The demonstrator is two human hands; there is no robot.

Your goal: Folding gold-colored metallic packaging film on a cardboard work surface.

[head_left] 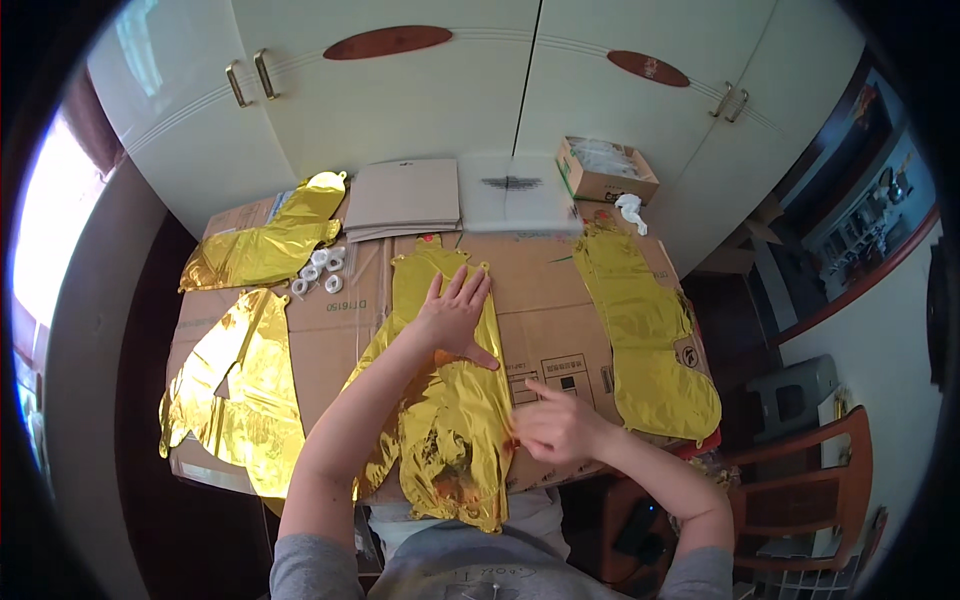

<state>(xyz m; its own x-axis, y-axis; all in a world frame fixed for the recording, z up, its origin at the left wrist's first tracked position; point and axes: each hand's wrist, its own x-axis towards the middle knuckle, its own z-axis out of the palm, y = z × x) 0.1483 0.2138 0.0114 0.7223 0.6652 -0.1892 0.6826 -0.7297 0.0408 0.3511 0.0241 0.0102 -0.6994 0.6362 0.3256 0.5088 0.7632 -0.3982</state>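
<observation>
grey shirt (490, 555) nearest; beyond, gold foil (455, 440) lies overhanging the counter's (540, 325) near edge, left hand (455, 318) spread flat on it, right hand (560, 428) curled at its side, grip unclear. a hard tug might tear it.

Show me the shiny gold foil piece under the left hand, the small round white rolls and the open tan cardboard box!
Shiny gold foil piece (450, 388): head view, its middle.
Small round white rolls (320, 258): head view, one roll in the cluster.
Open tan cardboard box (606, 187): head view, its front wall.
</observation>
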